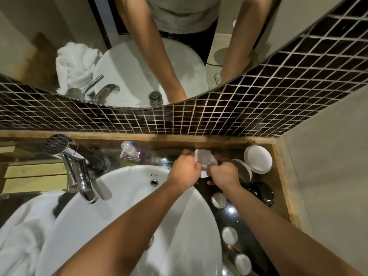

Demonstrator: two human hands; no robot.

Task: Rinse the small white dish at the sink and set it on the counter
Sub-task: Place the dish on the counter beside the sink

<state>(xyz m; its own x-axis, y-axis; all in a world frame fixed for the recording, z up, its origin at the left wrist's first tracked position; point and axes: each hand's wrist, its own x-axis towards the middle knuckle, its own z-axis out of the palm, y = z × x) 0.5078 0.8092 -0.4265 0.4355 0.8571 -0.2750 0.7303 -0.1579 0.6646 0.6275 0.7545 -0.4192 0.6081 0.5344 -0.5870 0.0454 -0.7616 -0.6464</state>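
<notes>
Round glossy white basin (127,212) across lower centre; curved chrome tap (79,176) at left. Over dark polished counter (245,232), right of centre: left hand (184,169) and right hand (224,174) both closed around small white dish (203,158).

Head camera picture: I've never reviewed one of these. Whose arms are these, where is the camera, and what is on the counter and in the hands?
There is no machine here. The camera sits on a person's head and looks down, so the two bare arms are theirs. The wide lens bends straight edges.

Below is a white basin with a chrome tap; above it, a mirror reflects the same arms. Both hands, the left hand and right hand, hold a small white dish over the dark counter to the basin's right. No water is visibly running.

Also there: a pump bottle, round white lids and a white towel.
</notes>
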